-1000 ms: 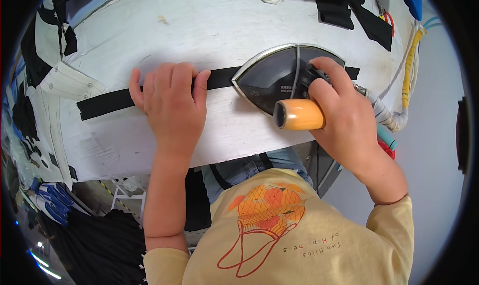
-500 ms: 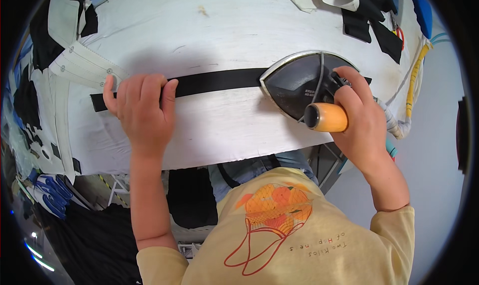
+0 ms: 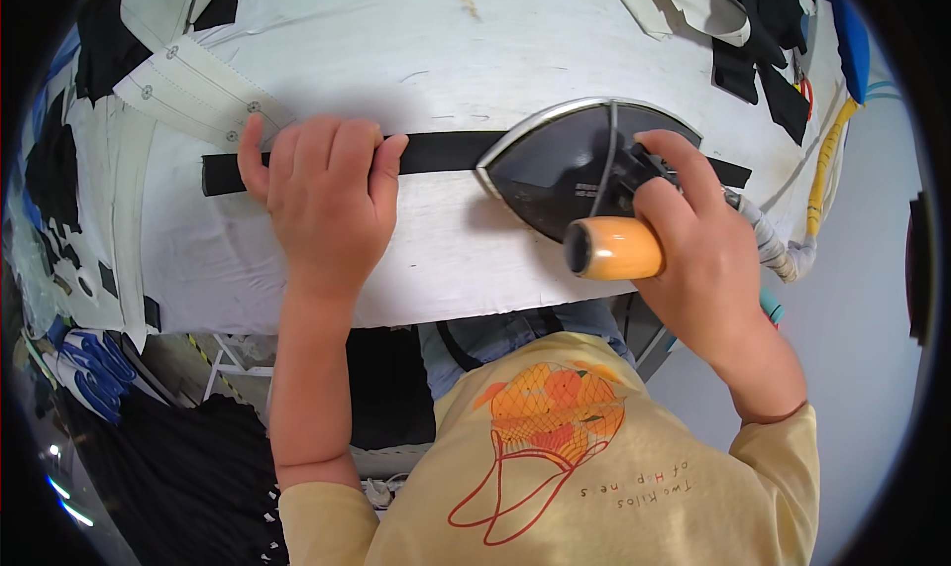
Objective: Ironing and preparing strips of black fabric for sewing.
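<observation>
A long black fabric strip (image 3: 448, 152) lies straight from left to right across the white padded ironing surface (image 3: 456, 239). My left hand (image 3: 327, 195) is closed over the strip toward its left end, fingers curled and thumb pressed against them. A dark iron (image 3: 555, 175) with a silver rim rests on the strip's right part, its pointed tip facing left. Wrapped round the iron's handle is my right hand (image 3: 698, 239); the orange rounded end of the handle (image 3: 616, 248) sticks out to the left. The strip shows again on the right, past the iron.
White stitched straps (image 3: 198, 96) lie at the left, next to black fabric pieces (image 3: 109, 41). More black strips (image 3: 758, 61) are at the far right. A wrapped cable (image 3: 783, 254) leads from the iron toward a yellow hose (image 3: 824, 170). The surface's near edge is by my waist.
The iron has slid a little to the left along the strip with my right hand on it. My left hand has shifted right relative to the strip's left end.
</observation>
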Tool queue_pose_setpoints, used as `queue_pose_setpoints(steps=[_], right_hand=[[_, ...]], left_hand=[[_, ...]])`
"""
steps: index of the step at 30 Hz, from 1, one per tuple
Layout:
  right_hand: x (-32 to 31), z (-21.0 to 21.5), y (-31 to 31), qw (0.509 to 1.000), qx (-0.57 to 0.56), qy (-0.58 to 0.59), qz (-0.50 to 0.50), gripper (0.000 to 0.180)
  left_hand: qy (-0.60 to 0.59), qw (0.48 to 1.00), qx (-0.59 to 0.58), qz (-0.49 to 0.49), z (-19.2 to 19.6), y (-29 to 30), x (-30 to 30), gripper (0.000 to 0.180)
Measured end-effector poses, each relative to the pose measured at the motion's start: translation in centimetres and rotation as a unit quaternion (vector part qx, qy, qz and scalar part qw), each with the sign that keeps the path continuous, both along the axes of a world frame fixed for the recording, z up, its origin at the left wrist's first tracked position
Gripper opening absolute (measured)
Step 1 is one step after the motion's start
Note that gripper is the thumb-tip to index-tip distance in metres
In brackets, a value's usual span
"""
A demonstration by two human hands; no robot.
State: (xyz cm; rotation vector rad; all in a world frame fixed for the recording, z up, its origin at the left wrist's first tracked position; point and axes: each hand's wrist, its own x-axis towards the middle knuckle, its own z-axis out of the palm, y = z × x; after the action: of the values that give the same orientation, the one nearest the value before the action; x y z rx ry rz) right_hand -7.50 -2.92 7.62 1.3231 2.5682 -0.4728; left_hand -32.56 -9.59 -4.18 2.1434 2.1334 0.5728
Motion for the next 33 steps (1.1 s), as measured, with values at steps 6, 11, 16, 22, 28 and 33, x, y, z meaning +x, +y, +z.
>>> queue_pose_setpoints(steps=[6, 11, 16, 22, 28, 33], right_hand=[[-2.6, -0.1, -0.2, 1.000, -0.015, 0.013, -0.002, 0.023], [-2.7, 0.0, -0.2, 0.999, -0.035, 0.007, -0.020, 0.029], [-2.5, 0.4, 0.1, 0.997, -0.064, 0.015, -0.029, 0.042], [-3.6, 1.0, 0.1, 0.996, -0.086, 0.007, -0.030, 0.043], [-7.3, 1.1, -0.5, 0.994, -0.105, 0.016, -0.029, 0.039], [-8.5, 1.1, -0.4, 0.994, -0.102, 0.023, -0.021, 0.039]], left_hand=[[0.013, 0.999, 0.040, -0.003, -0.1, -0.1, -1.1, 0.023], [0.022, 1.000, 0.012, -0.003, 0.4, -1.1, -4.8, 0.020], [0.006, 1.000, 0.011, -0.007, 0.4, -1.2, -5.7, 0.018], [0.000, 1.000, 0.003, -0.004, 0.7, -0.9, -5.7, 0.020], [0.002, 1.000, -0.020, -0.005, 1.0, -0.7, -5.7, 0.022], [0.034, 0.994, 0.065, 0.085, 1.7, -0.7, -6.8, 0.031]])
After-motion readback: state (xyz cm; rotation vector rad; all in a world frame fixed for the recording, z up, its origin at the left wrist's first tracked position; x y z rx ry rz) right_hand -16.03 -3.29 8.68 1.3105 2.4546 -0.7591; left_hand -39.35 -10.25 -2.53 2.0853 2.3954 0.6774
